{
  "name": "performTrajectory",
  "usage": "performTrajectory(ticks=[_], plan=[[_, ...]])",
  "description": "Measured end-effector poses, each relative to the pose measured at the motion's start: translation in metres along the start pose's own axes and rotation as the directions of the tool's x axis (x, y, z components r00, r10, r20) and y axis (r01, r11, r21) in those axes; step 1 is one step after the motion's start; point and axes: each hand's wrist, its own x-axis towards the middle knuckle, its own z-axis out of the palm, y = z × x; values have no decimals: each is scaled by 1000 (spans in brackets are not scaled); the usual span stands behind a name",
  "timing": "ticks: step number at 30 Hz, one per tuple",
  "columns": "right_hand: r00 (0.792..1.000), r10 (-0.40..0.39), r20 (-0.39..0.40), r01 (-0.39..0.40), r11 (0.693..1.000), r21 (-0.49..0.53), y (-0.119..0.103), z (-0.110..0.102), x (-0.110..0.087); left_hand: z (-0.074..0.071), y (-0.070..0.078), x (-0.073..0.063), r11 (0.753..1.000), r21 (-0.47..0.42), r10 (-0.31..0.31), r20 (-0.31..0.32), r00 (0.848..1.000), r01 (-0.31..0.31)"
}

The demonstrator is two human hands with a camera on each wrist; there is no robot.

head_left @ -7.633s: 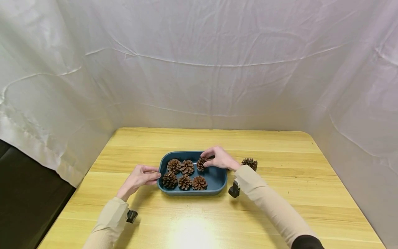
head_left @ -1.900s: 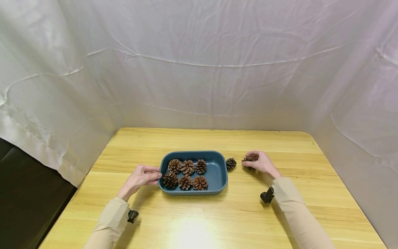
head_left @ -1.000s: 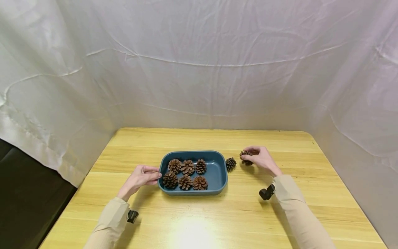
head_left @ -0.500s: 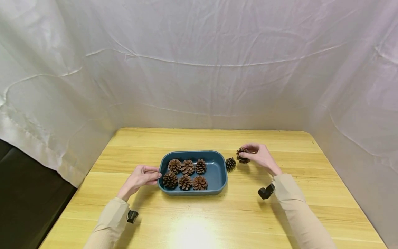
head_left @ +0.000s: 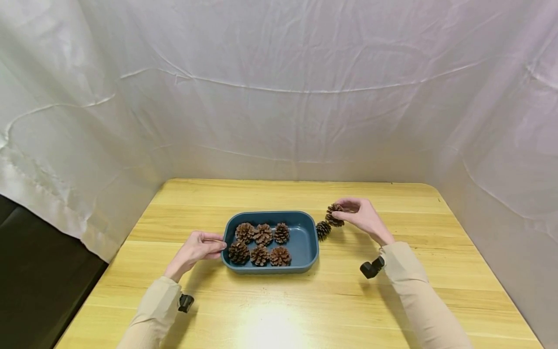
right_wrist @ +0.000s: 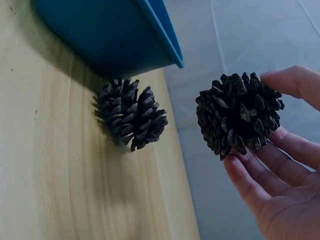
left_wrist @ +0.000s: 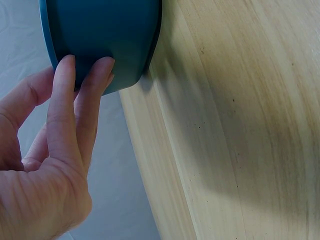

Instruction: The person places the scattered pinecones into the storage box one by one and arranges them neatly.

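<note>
My right hand (head_left: 364, 216) pinches a brown pine cone (head_left: 333, 216) between thumb and fingers, raised over the table just right of the blue box. Below it, a second pine cone (right_wrist: 131, 113) lies on the table against the box's right end. My left hand (head_left: 198, 248) grips the left end of the blue plastic box (head_left: 302, 267); in the left wrist view its fingertips (left_wrist: 104, 64) press the outer wall while the thumb goes over the rim. Inside the box sit several pine cones in two rows, among them a narrower upright one (head_left: 281, 233). The box's right part shows bare floor.
A light wooden table (head_left: 270, 295) carries everything. Its far edge meets a pale hanging curtain (head_left: 296, 121), which also runs along both sides. Something dark (head_left: 39, 276) stands left of the table.
Earlier my right hand set the narrow pine cone in the box and went to the right. It has since lifted another from the table and moved left. My left hand has stayed put.
</note>
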Motion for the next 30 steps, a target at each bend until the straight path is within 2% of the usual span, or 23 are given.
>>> performTrajectory(ticks=[8,15,30], plan=[[1000,-10,29,9,999,42,-6,4,3,1,2,-1,1000,6,9,7,1000,-9],[997,-33,65,30,999,38,-13,8,2,1,1,-1,1000,3,-4,-7,1000,4],[983,-86,163,78,996,51,-24,21,6,1,1,0,1000,3,4,-10,1000,-4]])
